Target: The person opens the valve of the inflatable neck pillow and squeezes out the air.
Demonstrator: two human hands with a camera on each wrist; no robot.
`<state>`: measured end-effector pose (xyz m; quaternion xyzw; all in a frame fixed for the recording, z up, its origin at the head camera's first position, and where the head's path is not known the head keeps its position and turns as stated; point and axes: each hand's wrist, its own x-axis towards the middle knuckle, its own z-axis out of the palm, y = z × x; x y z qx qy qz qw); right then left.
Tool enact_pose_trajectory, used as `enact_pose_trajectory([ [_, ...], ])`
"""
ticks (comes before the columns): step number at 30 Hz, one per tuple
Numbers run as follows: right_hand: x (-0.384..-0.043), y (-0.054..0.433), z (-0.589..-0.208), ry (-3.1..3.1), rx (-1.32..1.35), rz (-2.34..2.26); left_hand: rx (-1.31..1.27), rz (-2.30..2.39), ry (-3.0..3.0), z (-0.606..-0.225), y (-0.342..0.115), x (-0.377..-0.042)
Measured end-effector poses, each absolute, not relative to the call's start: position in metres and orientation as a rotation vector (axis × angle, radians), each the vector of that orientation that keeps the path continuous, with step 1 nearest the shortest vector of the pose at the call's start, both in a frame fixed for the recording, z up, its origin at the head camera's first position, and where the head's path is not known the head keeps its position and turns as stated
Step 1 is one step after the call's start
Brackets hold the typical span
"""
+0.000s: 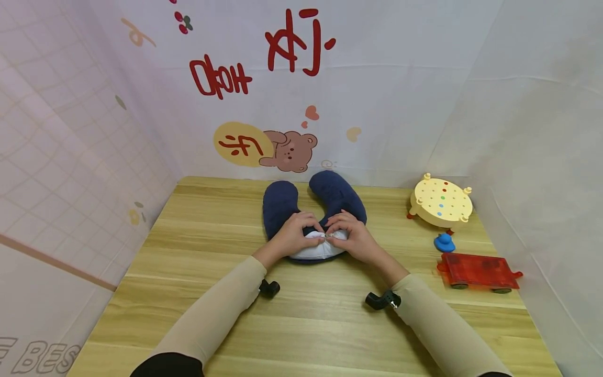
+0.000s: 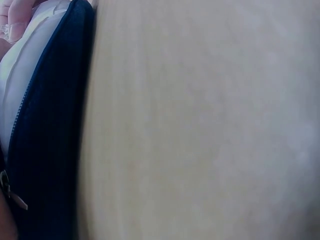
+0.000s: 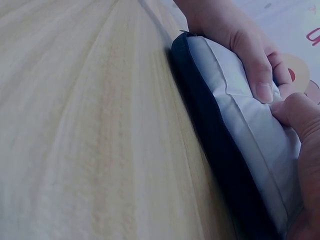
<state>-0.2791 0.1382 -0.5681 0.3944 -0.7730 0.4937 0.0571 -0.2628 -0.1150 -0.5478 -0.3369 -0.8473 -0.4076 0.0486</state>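
Observation:
A navy U-shaped neck pillow (image 1: 279, 204) lies on the wooden table, its two ends toward the back wall. Along its near curve the zipped cover is open, and white inner fabric (image 1: 316, 252) bulges out. My left hand (image 1: 296, 234) pinches this fabric between thumb and fingers from the left. From the right, my right hand (image 1: 354, 240) pinches it too, the fingertips of both hands almost meeting. In the left wrist view a zipper pull (image 2: 18, 200) hangs at the edge of the navy cover (image 2: 52, 115). What lies between the fingertips is mostly hidden.
On the right of the table (image 1: 198, 251) stand a round yellow pegged toy (image 1: 442, 203), a small blue duck (image 1: 444, 243) and a translucent red toy cart (image 1: 480, 270). Printed white cloth (image 1: 391, 104) walls the back and sides.

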Motion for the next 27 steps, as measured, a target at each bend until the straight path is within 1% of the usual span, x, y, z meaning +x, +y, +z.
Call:
enact_pose_trajectory([
  [8,-0.276,0.137,-0.562,-2.361,1.178,1.487,-1.019,-1.268,-2.568,-0.551,-0.116,-0.264],
  [27,-0.272,0.14,-0.57,-2.378,1.16,1.501,-0.995,-1.297,-2.594,-0.559,-0.115,-0.261],
])
